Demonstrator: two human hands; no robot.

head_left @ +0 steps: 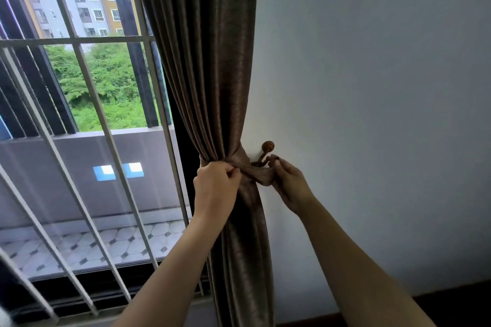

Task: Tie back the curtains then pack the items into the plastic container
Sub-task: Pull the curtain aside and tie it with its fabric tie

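Note:
A brown curtain [204, 66] hangs gathered at the right side of the window. A matching fabric tieback [240, 160] wraps around it at waist height. My left hand [215, 188] pinches the tieback on the curtain's front. My right hand [288, 183] holds the tieback's end loop right at the brown wall hook [267, 148]. Whether the loop sits on the hook is hidden by my fingers. The plastic container and the items are not in view.
A window with white metal bars [87, 82] fills the left, with a tiled balcony [87, 244] outside. A plain white wall [372, 87] is on the right, with a dark skirting board [451, 302] at the bottom.

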